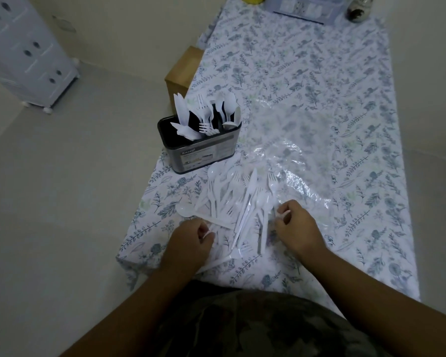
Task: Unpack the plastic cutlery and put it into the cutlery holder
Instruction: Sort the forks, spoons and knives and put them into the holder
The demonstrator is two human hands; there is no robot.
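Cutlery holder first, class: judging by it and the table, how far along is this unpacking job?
Done: the cutlery holder already stands sorted with white knives, forks and spoons, and the clear plastic bag lies flat on the tablecloth. In hand: the left hand and right hand each pinch a piece from the loose cutlery pile. Left: that sizeable pile remains to be moved.

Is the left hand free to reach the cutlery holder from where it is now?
Probably yes. The left hand sits on the loose cutlery, and the cutlery holder stands just beyond with nothing between them.
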